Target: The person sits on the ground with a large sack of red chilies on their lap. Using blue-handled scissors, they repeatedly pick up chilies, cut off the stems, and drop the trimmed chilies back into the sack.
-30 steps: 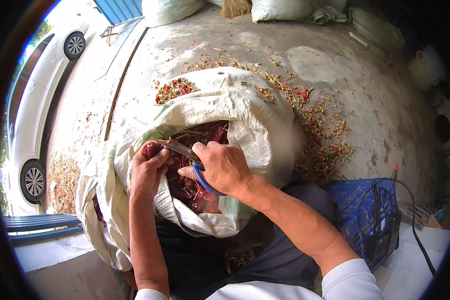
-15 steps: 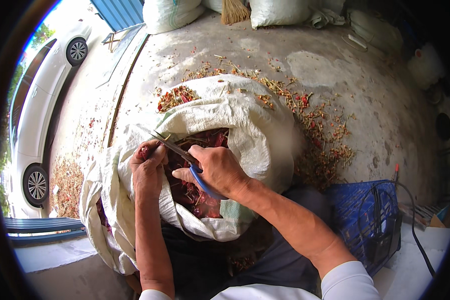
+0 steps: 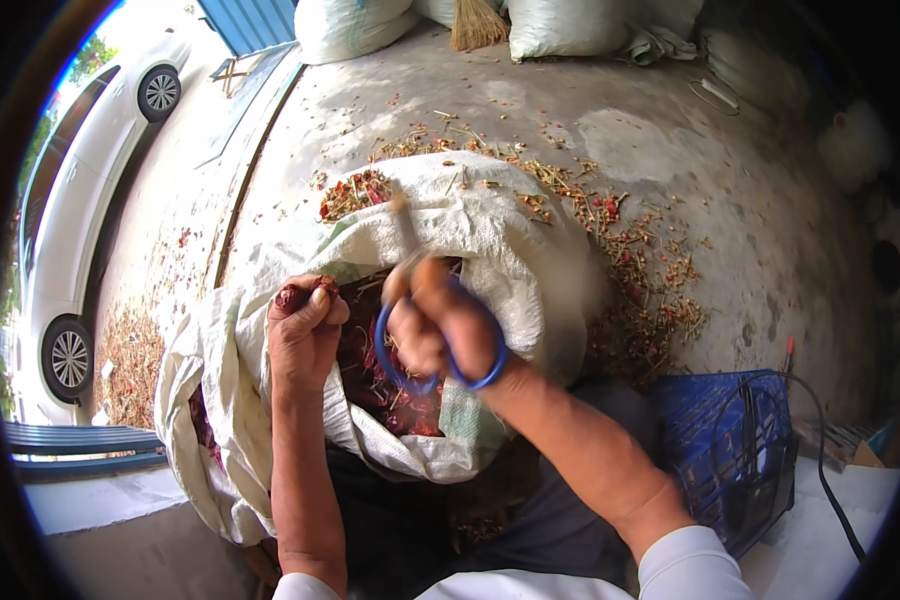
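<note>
My left hand (image 3: 308, 345) is closed around dark red dried chili peppers (image 3: 290, 299), their ends showing above the fist, at the left of an open white woven sack (image 3: 500, 250). Inside the sack's mouth lie many more dark red peppers (image 3: 365, 390). My right hand (image 3: 450, 315), blurred by motion, holds blue-handled scissors (image 3: 382, 350) over the opening. Their blades point away from me, toward the sack's far rim, and are smeared. A pile of cut stems and red bits (image 3: 355, 195) rests on the far left fold of the sack.
A second white sack (image 3: 225, 410) with red contents stands at the left. Stem scraps (image 3: 640, 260) litter the concrete floor. A blue plastic crate (image 3: 710, 420) with a black cable is at the right. Full sacks (image 3: 565, 28) and a straw broom (image 3: 476, 25) stand at the back; a white car (image 3: 80, 220) is outside.
My right hand has turned the scissors, so the blades swing away from the left hand and point to the far side. My left hand keeps its grip on the peppers.
</note>
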Demonstrator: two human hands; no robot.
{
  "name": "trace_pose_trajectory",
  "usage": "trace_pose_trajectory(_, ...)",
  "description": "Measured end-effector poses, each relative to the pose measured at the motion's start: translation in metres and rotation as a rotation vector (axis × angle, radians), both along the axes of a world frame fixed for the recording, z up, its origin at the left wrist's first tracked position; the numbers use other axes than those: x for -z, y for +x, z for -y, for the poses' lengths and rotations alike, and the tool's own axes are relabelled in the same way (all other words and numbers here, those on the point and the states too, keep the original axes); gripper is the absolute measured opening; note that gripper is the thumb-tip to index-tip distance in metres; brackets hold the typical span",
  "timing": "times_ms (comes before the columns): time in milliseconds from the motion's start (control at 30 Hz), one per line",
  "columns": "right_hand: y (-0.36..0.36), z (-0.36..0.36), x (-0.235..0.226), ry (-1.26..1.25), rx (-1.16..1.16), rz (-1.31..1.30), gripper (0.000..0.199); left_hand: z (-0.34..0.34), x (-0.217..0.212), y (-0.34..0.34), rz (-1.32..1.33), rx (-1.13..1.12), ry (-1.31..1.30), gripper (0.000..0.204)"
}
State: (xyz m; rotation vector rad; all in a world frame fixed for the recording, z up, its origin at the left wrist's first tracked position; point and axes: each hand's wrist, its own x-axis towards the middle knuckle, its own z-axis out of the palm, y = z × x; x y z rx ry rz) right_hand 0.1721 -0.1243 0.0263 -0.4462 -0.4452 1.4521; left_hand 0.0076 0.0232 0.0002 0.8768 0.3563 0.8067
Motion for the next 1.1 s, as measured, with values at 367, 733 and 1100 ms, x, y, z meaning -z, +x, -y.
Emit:
trace_pose_trajectory(367, 0.009, -0.007, 0.012, -0.183, 0.54, 1.312, 0.057, 0.007, -0.02, -0.007, -0.211, -0.019, 0.024, 0.029)
trace_pose_trajectory(733, 0.003, -0.011, 0.012, -0.108, 0.566, 1.536, 0.053, 0.008, -0.007, -0.003, -0.442, 0.034, 0.218, 0.035)
trace_pose_trajectory(1100, 0.012, -0.015, 0.008, -0.257, 0.551, 1.349, 0.053, -0.014, 0.037, -0.012, -1.195, -0.029, 0.627, 0.018)
